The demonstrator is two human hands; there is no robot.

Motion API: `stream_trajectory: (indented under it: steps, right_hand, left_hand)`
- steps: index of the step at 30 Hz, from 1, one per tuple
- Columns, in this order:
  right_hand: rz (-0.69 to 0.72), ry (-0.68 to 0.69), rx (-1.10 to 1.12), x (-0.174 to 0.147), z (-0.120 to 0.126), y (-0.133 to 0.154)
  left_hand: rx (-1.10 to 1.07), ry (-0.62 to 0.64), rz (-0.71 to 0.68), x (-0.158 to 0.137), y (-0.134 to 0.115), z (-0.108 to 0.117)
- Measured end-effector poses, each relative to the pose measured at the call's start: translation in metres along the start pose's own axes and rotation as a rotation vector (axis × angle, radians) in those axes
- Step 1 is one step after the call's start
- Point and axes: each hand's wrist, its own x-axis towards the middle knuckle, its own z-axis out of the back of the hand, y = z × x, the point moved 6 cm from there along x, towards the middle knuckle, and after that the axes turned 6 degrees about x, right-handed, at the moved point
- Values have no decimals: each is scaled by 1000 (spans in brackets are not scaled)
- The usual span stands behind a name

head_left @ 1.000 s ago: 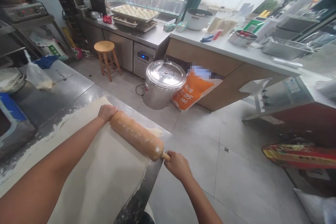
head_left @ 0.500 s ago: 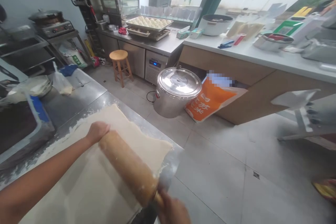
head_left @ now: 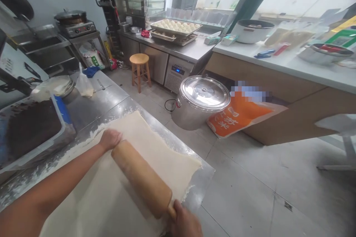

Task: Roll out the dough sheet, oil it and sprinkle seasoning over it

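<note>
A large wooden rolling pin [head_left: 143,179] lies slantwise across a wide sheet of pale dough [head_left: 155,148]. My left hand [head_left: 110,139] is closed around the far handle, which its fingers hide. Around the near handle, at the lower middle of the view, my right hand [head_left: 185,222] is wrapped. The dough covers much of the steel table [head_left: 194,196], with loose flour scattered along its edges. Its near part runs out of view beneath my left forearm.
Left of the dough stands a clear plastic tub [head_left: 66,129] of dark filling. Beyond the table are a lidded steel pot [head_left: 189,114], an orange rice sack [head_left: 236,114] and a wooden stool [head_left: 139,59]. A tray of pale buns [head_left: 176,26] rests on the back counter.
The view has swung left, so the room's things appear farther right. Both hands still grip the rolling pin, which stays on the dough at a similar slant.
</note>
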Motion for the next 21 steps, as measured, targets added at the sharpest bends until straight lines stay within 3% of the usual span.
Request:
stream_trajectory:
  steps: [5, 13, 15, 17, 19, 21]
  right_hand:
    - [-57, -92, -144, 53, 72, -27]
    - [-137, -232, -191, 96, 126, -53]
    - [-124, -253, -183, 90, 130, -51]
    - [-74, -237, -161, 75, 119, -42]
    - [15, -208, -102, 53, 92, -26]
    - [110, -145, -16, 29, 52, -4]
  left_hand:
    - [-39, -55, 29, 92, -25, 7]
    - [-55, -103, 52, 182, -57, 15]
    - [-47, -108, 41, 183, -58, 23]
    - [-31, -105, 28, 165, -50, 30]
    - [-10, -95, 16, 124, -31, 33]
    - [11, -72, 6, 63, -2, 29]
